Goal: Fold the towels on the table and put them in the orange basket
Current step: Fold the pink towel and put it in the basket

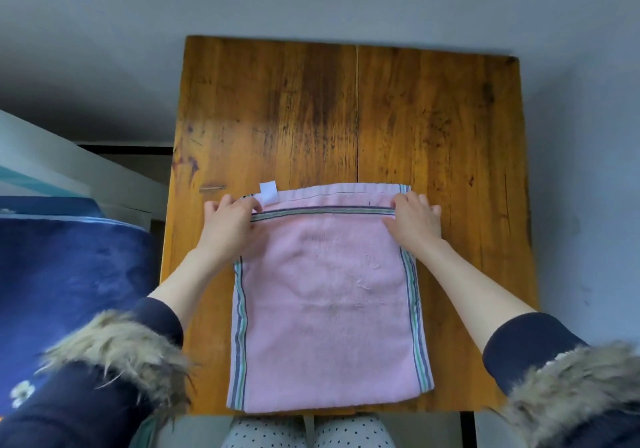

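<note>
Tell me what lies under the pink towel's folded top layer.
Under the pink towel a lower layer of the same towel shows past the far edge, with a white label. Below that is the wooden table. Anything else beneath is covered. Both hands hold the far corners.

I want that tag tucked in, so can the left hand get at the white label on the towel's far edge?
Probably yes: the left hand grips the pink towel's top corner right beside the white label, with nothing between.
</note>
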The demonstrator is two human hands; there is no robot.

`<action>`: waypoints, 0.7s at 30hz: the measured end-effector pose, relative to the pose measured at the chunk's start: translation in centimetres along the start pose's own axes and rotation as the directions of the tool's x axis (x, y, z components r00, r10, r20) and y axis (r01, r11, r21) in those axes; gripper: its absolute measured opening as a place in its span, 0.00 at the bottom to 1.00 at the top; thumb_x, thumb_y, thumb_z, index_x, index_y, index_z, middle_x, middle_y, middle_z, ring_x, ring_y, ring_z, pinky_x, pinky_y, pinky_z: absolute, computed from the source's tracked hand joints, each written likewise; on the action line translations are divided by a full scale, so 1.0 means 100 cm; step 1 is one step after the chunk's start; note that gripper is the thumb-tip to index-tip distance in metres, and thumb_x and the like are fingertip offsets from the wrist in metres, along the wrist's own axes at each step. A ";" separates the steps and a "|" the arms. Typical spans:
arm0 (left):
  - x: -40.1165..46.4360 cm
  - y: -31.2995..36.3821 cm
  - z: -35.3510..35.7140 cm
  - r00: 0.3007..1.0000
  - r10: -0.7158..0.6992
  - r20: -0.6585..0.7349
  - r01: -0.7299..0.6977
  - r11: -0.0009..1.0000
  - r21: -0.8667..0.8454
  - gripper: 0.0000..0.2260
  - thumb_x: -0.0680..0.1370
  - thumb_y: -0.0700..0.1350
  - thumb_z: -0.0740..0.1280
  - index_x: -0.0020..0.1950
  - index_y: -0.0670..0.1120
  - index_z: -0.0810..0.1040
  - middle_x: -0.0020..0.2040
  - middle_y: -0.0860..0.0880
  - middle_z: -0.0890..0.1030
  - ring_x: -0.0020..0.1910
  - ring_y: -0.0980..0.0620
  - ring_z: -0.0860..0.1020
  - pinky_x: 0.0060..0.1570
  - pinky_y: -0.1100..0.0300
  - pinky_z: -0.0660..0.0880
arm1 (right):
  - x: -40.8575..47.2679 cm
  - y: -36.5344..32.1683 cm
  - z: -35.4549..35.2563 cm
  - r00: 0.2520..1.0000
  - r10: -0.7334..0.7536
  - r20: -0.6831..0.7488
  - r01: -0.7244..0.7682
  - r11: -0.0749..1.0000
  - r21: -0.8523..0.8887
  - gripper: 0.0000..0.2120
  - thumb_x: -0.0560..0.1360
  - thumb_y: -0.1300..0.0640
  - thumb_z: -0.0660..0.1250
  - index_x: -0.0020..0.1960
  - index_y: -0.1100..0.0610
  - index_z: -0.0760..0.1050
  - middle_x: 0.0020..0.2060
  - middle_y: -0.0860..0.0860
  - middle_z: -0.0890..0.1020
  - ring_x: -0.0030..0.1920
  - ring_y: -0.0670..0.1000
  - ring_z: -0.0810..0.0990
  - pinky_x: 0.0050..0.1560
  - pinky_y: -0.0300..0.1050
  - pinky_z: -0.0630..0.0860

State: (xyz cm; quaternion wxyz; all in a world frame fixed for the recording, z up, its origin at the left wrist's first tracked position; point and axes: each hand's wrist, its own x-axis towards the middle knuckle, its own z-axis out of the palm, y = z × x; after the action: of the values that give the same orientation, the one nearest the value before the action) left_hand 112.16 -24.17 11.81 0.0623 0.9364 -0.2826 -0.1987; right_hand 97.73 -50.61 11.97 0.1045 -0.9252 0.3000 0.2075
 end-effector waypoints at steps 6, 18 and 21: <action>-0.017 -0.019 -0.037 0.978 0.015 0.210 0.069 0.918 -0.390 0.08 0.75 0.49 0.69 0.43 0.45 0.79 0.40 0.47 0.80 0.40 0.49 0.76 0.39 0.55 0.68 | -0.016 0.017 -0.025 0.984 0.057 0.167 -0.150 0.770 0.620 0.05 0.75 0.53 0.67 0.41 0.52 0.76 0.44 0.51 0.79 0.45 0.50 0.77 0.41 0.42 0.71; -0.008 -0.019 -0.063 0.972 -0.038 0.231 0.194 0.683 -0.704 0.06 0.75 0.47 0.68 0.45 0.47 0.83 0.43 0.50 0.84 0.43 0.55 0.80 0.44 0.61 0.75 | -0.005 0.043 -0.065 0.981 -0.008 0.192 -0.162 0.503 0.849 0.04 0.75 0.57 0.67 0.43 0.54 0.81 0.37 0.50 0.81 0.37 0.46 0.77 0.34 0.37 0.71; 0.016 -0.011 -0.036 0.988 -0.122 0.098 0.154 0.858 -0.489 0.04 0.77 0.44 0.66 0.45 0.47 0.80 0.44 0.48 0.81 0.43 0.52 0.77 0.40 0.61 0.70 | 0.023 0.032 -0.039 0.984 0.107 0.145 -0.179 0.681 0.710 0.06 0.75 0.57 0.66 0.50 0.59 0.79 0.41 0.51 0.80 0.40 0.48 0.76 0.37 0.40 0.71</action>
State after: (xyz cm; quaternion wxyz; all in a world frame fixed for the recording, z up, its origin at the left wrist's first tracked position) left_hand 115.42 -24.17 14.31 0.2769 0.9001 -0.1562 -0.2980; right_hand 98.75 -55.56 14.26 0.4556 -0.7733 0.4234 0.1227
